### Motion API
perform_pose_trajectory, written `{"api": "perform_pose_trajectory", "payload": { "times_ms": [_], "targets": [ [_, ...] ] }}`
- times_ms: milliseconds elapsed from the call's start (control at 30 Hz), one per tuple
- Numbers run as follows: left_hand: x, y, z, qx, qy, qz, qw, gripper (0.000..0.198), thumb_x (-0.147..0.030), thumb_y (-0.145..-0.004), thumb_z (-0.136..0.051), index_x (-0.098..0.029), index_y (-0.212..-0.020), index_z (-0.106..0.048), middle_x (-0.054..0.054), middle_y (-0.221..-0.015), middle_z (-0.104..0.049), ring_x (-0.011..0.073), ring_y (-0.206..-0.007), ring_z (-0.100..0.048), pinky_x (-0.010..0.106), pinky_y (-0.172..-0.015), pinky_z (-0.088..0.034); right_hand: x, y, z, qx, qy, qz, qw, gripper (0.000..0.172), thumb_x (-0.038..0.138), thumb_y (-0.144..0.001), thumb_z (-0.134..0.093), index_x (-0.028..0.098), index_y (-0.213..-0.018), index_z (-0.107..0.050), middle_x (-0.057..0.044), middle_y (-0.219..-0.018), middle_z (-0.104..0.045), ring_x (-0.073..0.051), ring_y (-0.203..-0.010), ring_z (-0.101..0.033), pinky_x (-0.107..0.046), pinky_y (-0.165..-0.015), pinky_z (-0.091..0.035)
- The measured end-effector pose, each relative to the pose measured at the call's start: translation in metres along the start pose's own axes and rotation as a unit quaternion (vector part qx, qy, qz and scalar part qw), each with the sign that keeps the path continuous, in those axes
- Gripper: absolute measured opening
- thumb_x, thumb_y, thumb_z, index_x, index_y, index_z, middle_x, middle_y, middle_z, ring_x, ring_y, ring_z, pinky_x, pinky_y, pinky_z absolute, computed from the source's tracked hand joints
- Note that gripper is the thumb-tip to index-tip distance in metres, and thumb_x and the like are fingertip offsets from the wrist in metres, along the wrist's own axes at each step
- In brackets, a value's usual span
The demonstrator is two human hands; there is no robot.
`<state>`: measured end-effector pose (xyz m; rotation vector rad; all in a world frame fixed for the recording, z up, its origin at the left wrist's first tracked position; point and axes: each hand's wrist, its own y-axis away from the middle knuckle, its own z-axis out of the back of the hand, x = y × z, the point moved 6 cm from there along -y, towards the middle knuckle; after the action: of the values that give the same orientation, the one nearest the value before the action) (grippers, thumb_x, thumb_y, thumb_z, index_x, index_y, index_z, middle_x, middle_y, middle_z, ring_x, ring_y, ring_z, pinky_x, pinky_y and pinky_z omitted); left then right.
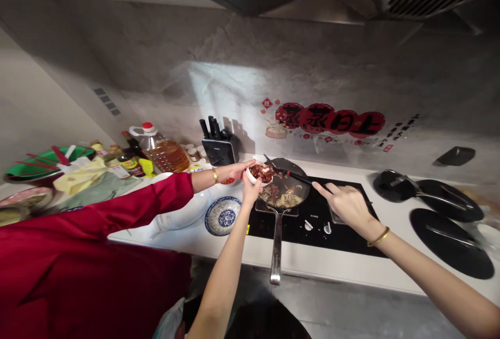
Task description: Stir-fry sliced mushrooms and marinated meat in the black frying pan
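My left hand (pixel 252 191) is closed around the near side of a small white bowl (pixel 254 179) filled with dark red chopped food (pixel 261 172). A co-worker's hand (pixel 230 171), coming from a red sleeve, touches the same bowl from the left. The bowl is held over the left edge of a wok (pixel 299 175), which contains pale and reddish pieces of food (pixel 287 197). My right hand (pixel 346 202) grips the black handle of a spatula (pixel 299 176), and the spatula's head lies over the wok's far left side.
The wok stands on a black cooktop (pixel 312 224), its metal handle (pixel 276 248) jutting past the counter's front edge. A patterned plate (pixel 223 216) sits to the left. Behind are a knife block (pixel 220 150) and an oil jug (pixel 164 149). Pans and lids (pixel 451 242) occupy the right.
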<state>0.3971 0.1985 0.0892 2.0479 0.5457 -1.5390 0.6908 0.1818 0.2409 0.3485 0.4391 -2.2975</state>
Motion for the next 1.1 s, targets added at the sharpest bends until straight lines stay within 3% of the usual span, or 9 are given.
{"api": "perform_pose_trajectory", "payload": {
  "times_ms": [200, 333, 533, 600, 700, 900, 1100],
  "targets": [
    [-0.004, -0.004, 0.000, 0.019, -0.027, -0.035, 0.999, 0.083, -0.020, -0.070, -0.072, -0.027, -0.141, -0.031, 0.011, -0.124, -0.055, 0.0202, -0.088, -0.066, 0.022, -0.060, -0.055, -0.027, 0.017, -0.015, -0.023, -0.028, -0.077, 0.996, 0.042, 0.022, -0.091, -0.040, 0.029, -0.131, -0.052, -0.003, -0.081, -0.065, -0.009, -0.051, -0.049, -0.027, -0.051, -0.024],
    [-0.008, -0.004, 0.000, 0.047, -0.061, -0.046, 0.996, 0.085, -0.019, -0.069, -0.071, -0.029, -0.142, -0.028, 0.012, -0.129, -0.052, 0.0171, -0.077, -0.066, 0.020, -0.053, -0.054, -0.019, 0.008, -0.011, -0.064, -0.078, -0.054, 0.993, 0.037, 0.034, -0.095, -0.039, 0.032, -0.128, -0.054, -0.001, -0.084, -0.067, -0.009, -0.056, -0.054, -0.025, -0.054, -0.028],
    [-0.017, 0.000, 0.003, 0.101, -0.104, -0.048, 0.988, 0.085, -0.021, -0.071, -0.067, -0.026, -0.144, -0.025, 0.016, -0.126, -0.054, 0.0101, -0.056, -0.062, 0.021, -0.048, -0.054, -0.014, -0.019, -0.011, -0.040, -0.135, 0.026, 0.990, 0.035, 0.032, -0.095, -0.040, 0.030, -0.125, -0.057, -0.001, -0.088, -0.068, -0.009, -0.065, -0.059, -0.023, -0.057, -0.032],
    [-0.018, 0.000, 0.005, 0.113, -0.105, -0.046, 0.987, 0.086, -0.020, -0.069, -0.069, -0.026, -0.144, -0.025, 0.016, -0.126, -0.054, 0.0099, -0.056, -0.062, 0.021, -0.048, -0.054, -0.018, -0.025, -0.012, -0.031, -0.156, 0.058, 0.986, 0.034, 0.031, -0.095, -0.041, 0.030, -0.126, -0.056, 0.000, -0.093, -0.068, -0.009, -0.070, -0.060, -0.022, -0.058, -0.033],
    [-0.018, -0.001, 0.007, 0.121, -0.117, -0.037, 0.985, 0.085, -0.021, -0.069, -0.070, -0.026, -0.143, -0.028, 0.016, -0.125, -0.055, 0.0112, -0.059, -0.063, 0.020, -0.046, -0.053, -0.021, -0.027, -0.016, -0.021, -0.134, 0.088, 0.987, 0.035, 0.029, -0.094, -0.042, 0.031, -0.127, -0.054, 0.000, -0.090, -0.068, -0.009, -0.064, -0.056, -0.023, -0.058, -0.031],
    [-0.019, 0.002, 0.005, 0.108, -0.142, -0.041, 0.983, 0.078, -0.022, -0.072, -0.068, -0.026, -0.141, -0.031, 0.015, -0.130, -0.051, 0.0119, -0.065, -0.064, 0.019, -0.046, -0.053, -0.010, -0.014, -0.021, -0.043, -0.019, 0.075, 0.996, 0.049, 0.010, -0.087, -0.046, 0.029, -0.132, -0.050, -0.002, -0.084, -0.065, -0.010, -0.056, -0.047, -0.027, -0.059, -0.027],
    [-0.022, 0.010, 0.000, 0.119, -0.153, -0.041, 0.980, 0.072, -0.025, -0.078, -0.061, -0.028, -0.142, -0.028, 0.013, -0.136, -0.045, 0.0147, -0.075, -0.065, 0.020, -0.049, -0.054, -0.008, 0.009, -0.015, -0.065, 0.020, 0.050, 0.996, 0.057, 0.006, -0.082, -0.048, 0.027, -0.134, -0.048, -0.003, -0.087, -0.064, -0.012, -0.061, -0.049, -0.028, -0.060, -0.028]
  ]
}}
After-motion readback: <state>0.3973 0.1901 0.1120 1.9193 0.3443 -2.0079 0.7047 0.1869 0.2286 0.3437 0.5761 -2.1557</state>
